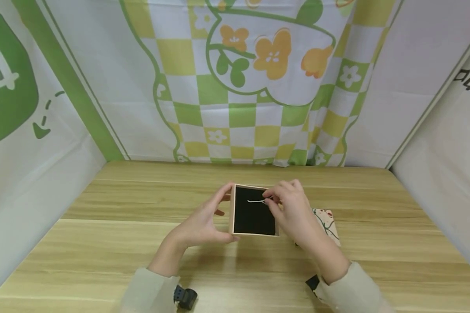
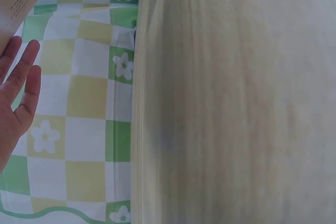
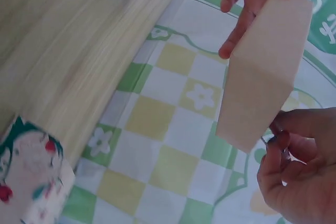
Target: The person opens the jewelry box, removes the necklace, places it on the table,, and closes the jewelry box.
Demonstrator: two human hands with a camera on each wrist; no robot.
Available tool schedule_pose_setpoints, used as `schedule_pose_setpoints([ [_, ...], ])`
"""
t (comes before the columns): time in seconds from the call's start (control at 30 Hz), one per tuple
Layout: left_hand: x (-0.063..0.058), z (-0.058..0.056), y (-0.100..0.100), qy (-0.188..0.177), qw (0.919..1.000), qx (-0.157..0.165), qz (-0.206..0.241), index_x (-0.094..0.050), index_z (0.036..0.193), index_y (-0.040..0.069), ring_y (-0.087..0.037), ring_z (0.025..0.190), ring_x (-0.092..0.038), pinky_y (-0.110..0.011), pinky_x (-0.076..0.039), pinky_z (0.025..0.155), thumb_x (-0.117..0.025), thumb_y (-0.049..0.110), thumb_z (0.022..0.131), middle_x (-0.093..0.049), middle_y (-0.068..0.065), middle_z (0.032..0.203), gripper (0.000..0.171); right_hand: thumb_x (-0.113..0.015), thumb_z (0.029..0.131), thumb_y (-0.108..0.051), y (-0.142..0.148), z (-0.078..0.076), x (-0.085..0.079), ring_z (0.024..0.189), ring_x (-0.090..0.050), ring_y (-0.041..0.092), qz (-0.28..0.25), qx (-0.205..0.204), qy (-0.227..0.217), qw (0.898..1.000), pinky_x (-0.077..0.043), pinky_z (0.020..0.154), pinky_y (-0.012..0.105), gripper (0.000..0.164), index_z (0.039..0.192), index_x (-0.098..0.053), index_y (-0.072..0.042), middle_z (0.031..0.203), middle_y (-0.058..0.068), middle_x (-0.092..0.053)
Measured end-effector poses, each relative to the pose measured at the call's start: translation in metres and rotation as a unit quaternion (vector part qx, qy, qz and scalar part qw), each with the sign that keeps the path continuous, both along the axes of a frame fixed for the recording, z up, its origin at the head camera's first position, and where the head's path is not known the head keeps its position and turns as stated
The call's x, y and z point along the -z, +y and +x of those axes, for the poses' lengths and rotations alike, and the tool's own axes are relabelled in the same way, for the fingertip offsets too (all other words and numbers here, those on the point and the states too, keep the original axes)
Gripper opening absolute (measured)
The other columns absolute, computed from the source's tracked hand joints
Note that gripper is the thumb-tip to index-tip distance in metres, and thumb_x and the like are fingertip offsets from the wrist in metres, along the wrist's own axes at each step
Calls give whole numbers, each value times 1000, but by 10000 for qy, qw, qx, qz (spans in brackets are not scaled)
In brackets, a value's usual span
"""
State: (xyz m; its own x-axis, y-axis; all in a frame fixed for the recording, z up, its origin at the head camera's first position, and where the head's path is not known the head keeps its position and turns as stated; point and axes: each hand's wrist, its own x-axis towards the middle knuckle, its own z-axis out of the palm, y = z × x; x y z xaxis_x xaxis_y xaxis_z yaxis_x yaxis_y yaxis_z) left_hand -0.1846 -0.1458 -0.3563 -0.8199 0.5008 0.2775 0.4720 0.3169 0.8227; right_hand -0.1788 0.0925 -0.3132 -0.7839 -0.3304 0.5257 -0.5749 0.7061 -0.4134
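Note:
My left hand (image 1: 203, 221) holds a small pale cardboard box (image 1: 232, 213) by its left side, thumb at the near corner and a finger at the far one. The open top faces me, and a black lining (image 1: 253, 219) fills the inside. Over the lining, my right hand (image 1: 293, 211) pinches a thin silvery strand (image 1: 255, 201) between thumb and fingertips; part of it is hidden in the hand. Its exact kind is too small to tell. In the right wrist view the box's plain outside (image 3: 268, 61) shows, raised off the table.
A patterned square piece (image 1: 328, 221), like a box lid, lies on the wooden table (image 1: 121, 243) partly behind my right forearm. A checkered curtain (image 1: 243, 113) hangs beyond the table's far edge. Black wrist devices (image 1: 187, 299) are at both cuffs.

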Motion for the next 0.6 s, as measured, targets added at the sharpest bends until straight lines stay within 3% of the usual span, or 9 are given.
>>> schedule_pose_setpoints([
  [0.1,0,0,0,-32,10000,-18,8,-24,155,18,-30,137,-45,-55,-47,99,-88,12,66,-46,-8,148,110,-74,84,0,1,0,0,86,-48,23,170,17,584,9981,-43,74,32,8,89,-75,-6,81,2,-65],
  [0.3,0,1,-1,-45,10000,30,24,-23,155,16,-30,136,-45,-53,-47,99,-87,11,66,-45,-9,149,110,-76,80,6,5,1,-2,84,-48,23,-137,-453,1673,9848,-42,74,31,12,87,-74,-4,80,2,-64],
  [0.6,-1,2,0,1,9999,130,-3,-24,155,17,-28,135,-45,-46,-47,98,-87,11,65,-46,-8,148,110,-76,78,8,7,6,-6,86,-49,24,-210,-822,2255,9705,-44,75,32,15,87,-73,-4,79,2,-60],
])
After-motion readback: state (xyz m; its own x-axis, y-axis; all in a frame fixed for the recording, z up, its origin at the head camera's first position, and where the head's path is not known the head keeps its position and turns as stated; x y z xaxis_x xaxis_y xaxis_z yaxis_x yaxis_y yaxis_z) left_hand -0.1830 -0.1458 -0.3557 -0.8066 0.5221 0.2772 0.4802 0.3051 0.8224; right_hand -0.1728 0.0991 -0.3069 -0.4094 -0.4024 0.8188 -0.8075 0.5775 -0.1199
